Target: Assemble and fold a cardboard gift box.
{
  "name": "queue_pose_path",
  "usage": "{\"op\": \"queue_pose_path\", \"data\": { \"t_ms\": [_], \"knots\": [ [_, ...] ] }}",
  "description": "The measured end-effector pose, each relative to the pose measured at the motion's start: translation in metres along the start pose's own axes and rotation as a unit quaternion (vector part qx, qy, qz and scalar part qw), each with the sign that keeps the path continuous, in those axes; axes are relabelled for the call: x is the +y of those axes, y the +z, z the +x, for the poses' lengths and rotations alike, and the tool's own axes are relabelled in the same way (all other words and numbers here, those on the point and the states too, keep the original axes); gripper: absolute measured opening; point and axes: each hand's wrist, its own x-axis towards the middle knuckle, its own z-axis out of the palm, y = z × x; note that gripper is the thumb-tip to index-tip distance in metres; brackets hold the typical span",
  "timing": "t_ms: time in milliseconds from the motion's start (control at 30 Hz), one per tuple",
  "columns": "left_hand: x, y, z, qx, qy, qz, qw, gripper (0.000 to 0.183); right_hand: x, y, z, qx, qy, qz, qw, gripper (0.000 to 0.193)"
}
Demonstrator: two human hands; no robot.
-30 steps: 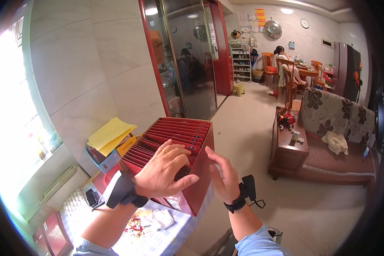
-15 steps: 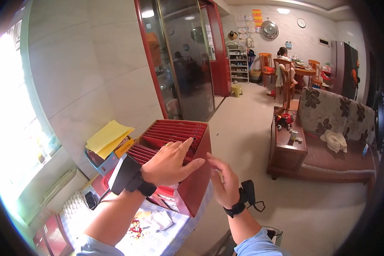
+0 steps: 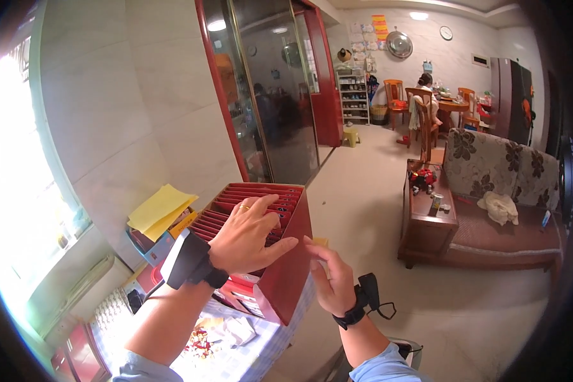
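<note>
The left hand [image 3: 245,234] lies spread, palm down, on the red packets filling the open red box [image 3: 280,267] on the bench [image 3: 261,344], gripping nothing. The right hand [image 3: 331,277], half curled beside the box's near wall, pinches a small yellowish piece. Half a second earlier both hands sat slightly lower

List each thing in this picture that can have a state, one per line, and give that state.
Red box: open-topped, packed with upright red packets.
Left hand: spread flat on the packets, fingers among them.
Right hand: beside the box, holding a small yellowish piece.
Yellow papers: stacked on a smaller box.
Glass door: closed.
</note>
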Motion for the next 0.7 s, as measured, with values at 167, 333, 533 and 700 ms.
{"op": "queue_pose_path", "data": {
  "t_ms": [167,333,533,700],
  "knots": [
    [-0.012,0.011,0.006,-0.018,0.008,-0.058,0.998,0.059,0.0,-0.001,-0.001,-0.007,-0.006,0.006,1.0,0.028],
    [-0.013,0.011,0.008,-0.014,0.017,-0.066,0.998,0.058,0.003,-0.002,-0.004,-0.013,-0.002,0.003,1.0,0.029],
    [-0.008,0.001,0.011,-0.054,-0.022,-0.109,0.992,0.064,0.008,0.001,-0.006,-0.014,0.0,0.012,1.0,0.029],
    [-0.012,0.008,0.023,-0.036,-0.057,-0.15,0.986,0.088,0.008,0.0,-0.007,-0.014,-0.003,0.01,1.0,0.029]
  ]
}}
